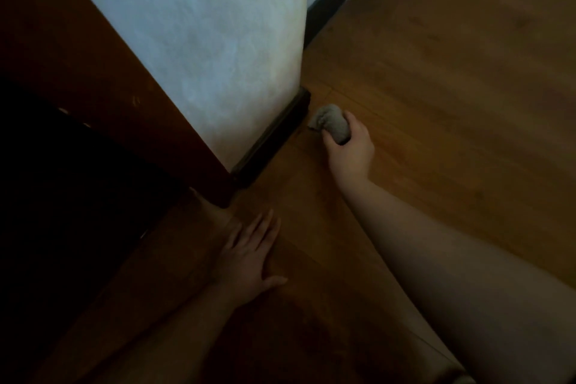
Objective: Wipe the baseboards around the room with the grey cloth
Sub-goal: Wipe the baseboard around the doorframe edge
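A dark baseboard (pixel 270 137) runs along the foot of a pale wall (pixel 199 40) and ends at an outer corner. My right hand (pixel 349 146) grips a bunched grey cloth (pixel 330 123) just right of that corner, close to the baseboard's end, a small gap apart from it. My left hand (pixel 249 254) rests flat on the wooden floor (pixel 436 87) with fingers spread, nearer to me and below the baseboard's near end.
A dark brown wooden door frame or panel (pixel 103 78) stands left of the wall, with a black space (pixel 62 196) beyond it. A second dark baseboard (pixel 327 6) continues past the corner at the top. Wood floor stretches to the right.
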Motion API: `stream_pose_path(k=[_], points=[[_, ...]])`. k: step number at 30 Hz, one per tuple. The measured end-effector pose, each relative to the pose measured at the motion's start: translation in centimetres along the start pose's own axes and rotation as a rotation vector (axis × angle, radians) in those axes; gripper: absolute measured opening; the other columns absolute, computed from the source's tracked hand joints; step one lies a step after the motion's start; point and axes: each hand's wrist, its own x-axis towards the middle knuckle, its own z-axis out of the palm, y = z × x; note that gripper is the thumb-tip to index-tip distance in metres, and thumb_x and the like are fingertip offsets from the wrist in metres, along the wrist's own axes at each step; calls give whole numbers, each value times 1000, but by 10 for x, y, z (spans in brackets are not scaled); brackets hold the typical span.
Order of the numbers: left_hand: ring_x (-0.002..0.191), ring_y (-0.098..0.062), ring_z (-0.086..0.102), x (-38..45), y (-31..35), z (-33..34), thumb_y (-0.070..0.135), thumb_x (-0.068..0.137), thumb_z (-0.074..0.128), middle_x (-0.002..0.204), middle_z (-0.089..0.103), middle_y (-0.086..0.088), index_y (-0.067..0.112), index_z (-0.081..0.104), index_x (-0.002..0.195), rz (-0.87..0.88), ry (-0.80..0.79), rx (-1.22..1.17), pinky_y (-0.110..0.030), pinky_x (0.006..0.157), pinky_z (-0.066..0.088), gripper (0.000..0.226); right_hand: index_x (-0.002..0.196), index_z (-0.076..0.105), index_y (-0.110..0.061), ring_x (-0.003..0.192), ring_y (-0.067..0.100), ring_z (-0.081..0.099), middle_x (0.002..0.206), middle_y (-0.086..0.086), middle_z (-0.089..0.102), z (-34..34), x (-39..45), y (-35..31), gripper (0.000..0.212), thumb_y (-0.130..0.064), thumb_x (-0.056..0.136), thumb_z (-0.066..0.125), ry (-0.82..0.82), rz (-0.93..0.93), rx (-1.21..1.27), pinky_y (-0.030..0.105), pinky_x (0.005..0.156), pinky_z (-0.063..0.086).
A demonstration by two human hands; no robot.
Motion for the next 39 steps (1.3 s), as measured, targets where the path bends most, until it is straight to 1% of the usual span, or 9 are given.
stream_pose_path(k=[2,4,7,9,21,30,32,35,39], points=[[144,-18,28,2,0,-2,85,62,52,162,30,-2,20,32,154,9,44,-7,-48,108,41,114,145,45,-15,134,20,43,147,4,47,11,13,-4,60,-25,90,68,14,-4,-5,29,111,32],[145,-19,31,2,4,-5,81,57,67,162,25,-4,19,35,154,26,59,11,-51,104,46,119,145,45,-14,135,23,42,148,5,46,21,23,-6,61,-23,90,67,4,34,-27,31,113,32],[153,-17,2,2,5,-7,73,76,64,160,-17,3,25,2,159,48,29,39,-49,119,18,114,145,47,-15,131,26,48,144,7,51,32,37,-9,61,-25,88,68,-24,96,-35,35,112,37],[152,-14,-9,2,3,-6,70,83,58,159,-26,5,28,-9,158,47,35,47,-45,121,9,109,140,52,-20,124,26,54,136,6,58,39,43,-11,57,-25,86,68,-38,91,-19,37,106,43],[152,-13,-17,4,0,-1,71,87,49,153,-35,8,27,-13,158,43,-3,77,-43,123,-1,104,143,48,-14,125,26,51,137,9,55,57,-6,1,58,-17,89,67,-130,-48,-9,30,106,37],[153,-14,-9,-11,0,10,72,91,38,167,-11,5,22,-4,159,-53,69,40,-41,123,2,95,138,55,-14,120,25,55,132,9,60,61,-62,14,58,-17,83,73,-375,-243,-119,20,94,37],[154,-16,7,-16,-7,14,75,87,31,167,8,1,17,14,159,-61,113,34,-44,122,17,94,136,58,-12,120,25,56,131,10,61,63,-72,16,57,-16,82,74,-404,-299,-124,19,93,36],[143,-21,37,-28,-25,17,74,80,33,155,43,-6,12,47,147,-33,138,70,-43,104,45,92,137,56,-11,123,24,54,135,10,59,59,-79,14,58,-14,82,74,-441,-316,-142,18,97,34],[139,-19,36,-38,-36,16,71,82,34,150,49,-6,13,55,141,25,179,102,-44,99,50,86,136,57,-11,122,23,54,134,10,59,53,-87,13,54,-15,84,73,-564,-388,-158,12,92,31]])
